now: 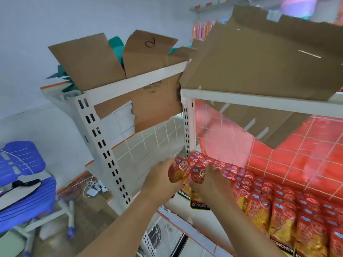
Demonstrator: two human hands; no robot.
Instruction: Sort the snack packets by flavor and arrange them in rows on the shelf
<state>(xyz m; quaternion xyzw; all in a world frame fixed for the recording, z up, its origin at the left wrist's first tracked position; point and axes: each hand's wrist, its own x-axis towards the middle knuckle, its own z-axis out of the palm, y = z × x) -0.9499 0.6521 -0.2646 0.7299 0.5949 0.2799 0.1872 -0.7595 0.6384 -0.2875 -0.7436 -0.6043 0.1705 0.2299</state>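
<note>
Head view: a person's left hand (161, 178) curls its fingers round a red snack packet (177, 172) at the left end of a white shelf (176, 205). Just beside it, the right hand (213, 184) grips a second packet (199, 203). Rows of red packets (278, 206) fill the shelf rightward. Torn cardboard boxes (259, 58) sit above.

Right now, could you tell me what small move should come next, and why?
Probably set the red foil snack packets down on the bare white metal shelf: left hand and right hand hold them over it, beside the filled rows.
</note>
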